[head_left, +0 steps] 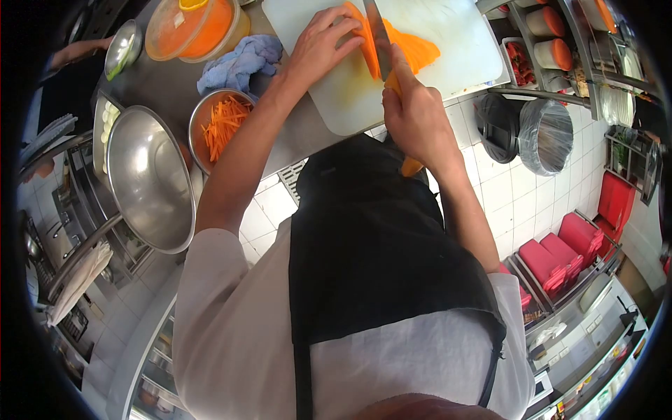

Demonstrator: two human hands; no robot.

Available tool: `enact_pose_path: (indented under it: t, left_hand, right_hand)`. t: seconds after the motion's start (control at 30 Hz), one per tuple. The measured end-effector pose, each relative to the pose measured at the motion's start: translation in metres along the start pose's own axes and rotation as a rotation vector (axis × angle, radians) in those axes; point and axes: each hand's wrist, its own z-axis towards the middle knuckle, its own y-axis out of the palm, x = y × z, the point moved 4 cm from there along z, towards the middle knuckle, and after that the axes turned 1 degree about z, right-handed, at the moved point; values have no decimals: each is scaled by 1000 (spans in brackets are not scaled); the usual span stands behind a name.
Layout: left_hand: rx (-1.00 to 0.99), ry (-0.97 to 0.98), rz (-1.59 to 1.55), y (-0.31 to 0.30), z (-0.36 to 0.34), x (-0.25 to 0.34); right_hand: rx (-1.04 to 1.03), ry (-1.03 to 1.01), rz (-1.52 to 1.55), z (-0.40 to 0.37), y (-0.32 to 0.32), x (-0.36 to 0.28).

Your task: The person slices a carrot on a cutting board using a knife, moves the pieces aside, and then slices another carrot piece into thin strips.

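My right hand (418, 122) is closed around the yellow handle of a knife (380, 35), whose blade stands on the cutting board (336, 112) against a carrot. With its fingertips, my left hand (323, 45) grips the carrot piece (364, 42) just left of the blade. Thin carrot slices (413, 52) lie overlapping to the right of the knife. Below my left forearm, a steel bowl (198, 150) holds carrot strips (225, 126). A crumpled blue cloth (241, 64) lies left of the board.
A plastic tub (157, 38) with orange contents stands at upper left, near a large steel bowl (150, 178). Another person's arm (80, 52) reaches a small bowl (124, 50). To the right are a lined bin (546, 136) and shelves with containers (553, 54).
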Motion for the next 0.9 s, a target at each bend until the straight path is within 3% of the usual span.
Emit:
enact_pose_path:
  t: [0.9]
  left_hand:
    - [-26,-26,-92,-15,8,14]
  right_hand:
    - [-58,4,-13,9,0,-8]
